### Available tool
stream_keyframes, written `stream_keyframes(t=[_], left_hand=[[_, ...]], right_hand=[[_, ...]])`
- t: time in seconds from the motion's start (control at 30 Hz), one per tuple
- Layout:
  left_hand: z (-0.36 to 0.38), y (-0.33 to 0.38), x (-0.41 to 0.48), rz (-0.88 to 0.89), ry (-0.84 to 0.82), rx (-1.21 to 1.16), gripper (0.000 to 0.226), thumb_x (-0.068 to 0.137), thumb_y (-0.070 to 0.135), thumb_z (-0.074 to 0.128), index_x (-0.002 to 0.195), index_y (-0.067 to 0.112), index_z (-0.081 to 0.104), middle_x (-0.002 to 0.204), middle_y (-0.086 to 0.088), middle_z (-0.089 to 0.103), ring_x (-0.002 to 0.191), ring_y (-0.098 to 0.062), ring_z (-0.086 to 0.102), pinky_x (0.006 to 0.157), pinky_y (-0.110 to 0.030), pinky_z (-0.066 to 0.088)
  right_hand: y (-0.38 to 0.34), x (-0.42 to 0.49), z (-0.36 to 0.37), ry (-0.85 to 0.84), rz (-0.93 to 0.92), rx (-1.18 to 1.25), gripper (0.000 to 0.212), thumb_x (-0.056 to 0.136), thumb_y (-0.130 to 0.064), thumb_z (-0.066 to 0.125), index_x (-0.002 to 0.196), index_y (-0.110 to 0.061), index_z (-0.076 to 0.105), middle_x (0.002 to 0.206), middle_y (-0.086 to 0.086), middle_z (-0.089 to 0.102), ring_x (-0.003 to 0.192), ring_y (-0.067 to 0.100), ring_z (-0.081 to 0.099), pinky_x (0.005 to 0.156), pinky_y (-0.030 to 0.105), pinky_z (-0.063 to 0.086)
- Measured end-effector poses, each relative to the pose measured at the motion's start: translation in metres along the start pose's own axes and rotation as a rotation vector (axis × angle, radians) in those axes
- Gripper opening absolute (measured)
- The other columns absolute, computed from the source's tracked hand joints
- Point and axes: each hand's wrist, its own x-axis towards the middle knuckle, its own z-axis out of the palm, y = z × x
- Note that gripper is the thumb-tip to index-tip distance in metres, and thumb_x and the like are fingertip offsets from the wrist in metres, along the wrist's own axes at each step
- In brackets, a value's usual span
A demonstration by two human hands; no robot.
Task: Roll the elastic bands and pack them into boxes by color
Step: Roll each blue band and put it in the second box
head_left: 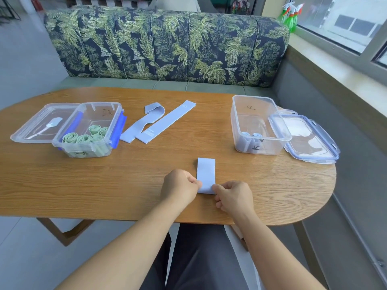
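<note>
Blue band (206, 174) near table edge (146, 218), left hand (180, 186), right hand (234, 196) pinching it

Pale blue band (206, 174) lay flat on table; green rolls (84, 138) filled left box (88, 130); blue rolls (250, 135) in right box (258, 124).

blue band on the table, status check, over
Left hand and right hand pinching near end of blue band, roll just starting. Right box open, two rolls in. Path clear.
</note>
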Motion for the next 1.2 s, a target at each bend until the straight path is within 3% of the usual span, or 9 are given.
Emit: stream_keyframes(t=[0.5, 0.87, 1.03, 1.2], left_hand=[[-0.005, 0.012, 0.017, -0.062, -0.03, 0.16, 0.017, 0.083, 0.04, 0.068, 0.078, 0.025, 0.069, 0.076, 0.006, 0.072, 0.076, -0.017, 0.069, 0.072, -0.029, 0.056], [-0.004, 0.018, 0.02, -0.015, 0.016, 0.3, 0.025, 0.085, 0.042, 0.063, 0.08, 0.019, 0.071, 0.075, 0.003, 0.072, 0.073, -0.018, 0.068, 0.064, -0.027, 0.049], [-0.001, 0.005, 0.006, 0.078, 0.004, 0.157, 0.014, 0.084, 0.039, 0.067, 0.084, 0.025, 0.069, 0.082, 0.013, 0.066, 0.081, -0.011, 0.064, 0.072, -0.029, 0.054], [0.002, 0.0, 0.006, 0.062, -0.001, 0.077, 0.01, 0.083, 0.034, 0.071, 0.091, 0.027, 0.069, 0.086, 0.015, 0.067, 0.084, -0.01, 0.065, 0.077, -0.03, 0.055]], right_hand=[[-0.01, 0.011, 0.001, 0.006, 0.024, -0.048, 0.025, 0.087, -0.031, 0.065, 0.073, -0.011, 0.066, 0.052, 0.002, 0.068, 0.061, 0.023, 0.07, 0.075, 0.047, 0.061], [-0.017, 0.02, 0.002, 0.015, 0.023, -0.084, 0.027, 0.088, -0.031, 0.064, 0.069, -0.011, 0.065, 0.055, 0.004, 0.069, 0.062, 0.025, 0.072, 0.074, 0.048, 0.061], [-0.016, 0.021, 0.002, 0.012, 0.021, -0.081, 0.027, 0.089, -0.029, 0.064, 0.071, -0.009, 0.064, 0.056, 0.003, 0.069, 0.051, 0.019, 0.068, 0.073, 0.047, 0.061], [-0.017, 0.019, 0.001, 0.007, 0.006, -0.062, 0.027, 0.089, -0.029, 0.064, 0.074, -0.008, 0.064, 0.055, 0.002, 0.069, 0.053, 0.019, 0.068, 0.072, 0.047, 0.061]])
